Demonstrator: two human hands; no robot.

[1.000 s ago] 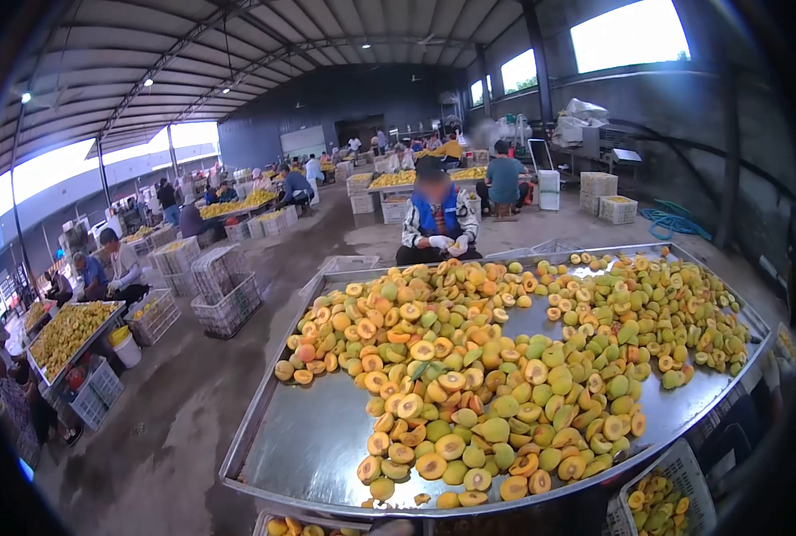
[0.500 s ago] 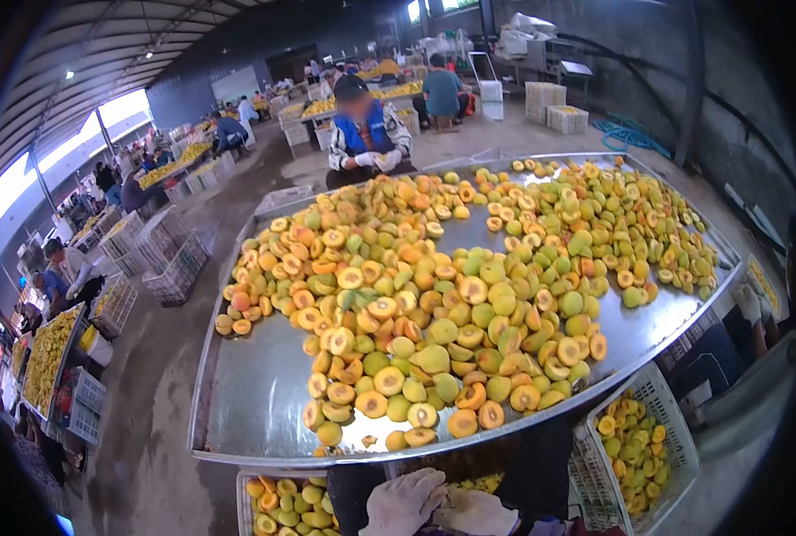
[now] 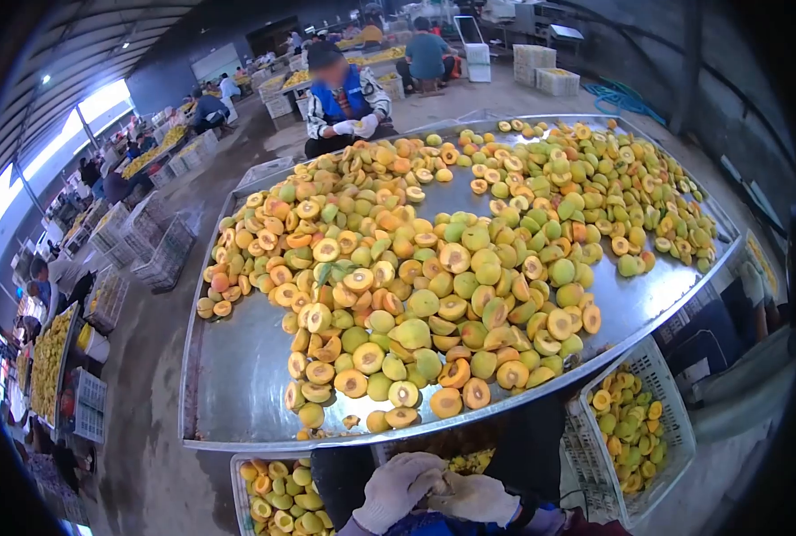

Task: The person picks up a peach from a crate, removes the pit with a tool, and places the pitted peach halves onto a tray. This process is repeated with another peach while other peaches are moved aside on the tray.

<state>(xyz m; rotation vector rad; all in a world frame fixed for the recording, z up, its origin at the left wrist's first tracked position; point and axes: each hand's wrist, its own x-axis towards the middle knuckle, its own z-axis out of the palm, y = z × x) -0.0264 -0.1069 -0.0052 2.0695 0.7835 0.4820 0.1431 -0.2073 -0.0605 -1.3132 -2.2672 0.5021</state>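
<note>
My left hand (image 3: 401, 489), in a pale knitted glove, is held low at the bottom of the view with its fingers curled inward. My right hand (image 3: 477, 498), gloved too, meets it with its fingers bent. Whatever is between them is hidden by the gloves. Just beyond the hands stands a metal table (image 3: 237, 384) with a raised rim. Across it lies a heap of halved yellow peaches (image 3: 416, 304), some cut side up with the hollow showing, others skin side up.
A white crate of peach halves (image 3: 286, 505) stands at lower left, and another crate (image 3: 684, 438) at lower right. Across the table sits a person in a blue vest (image 3: 349, 98), gloved hands together. More workers, crates (image 3: 161, 250) and fruit tables (image 3: 54, 357) fill the hall.
The view has tilted slightly down, so the table and heap appear higher and a little further left. My hands stay together near the bottom, shifting only slightly.
</note>
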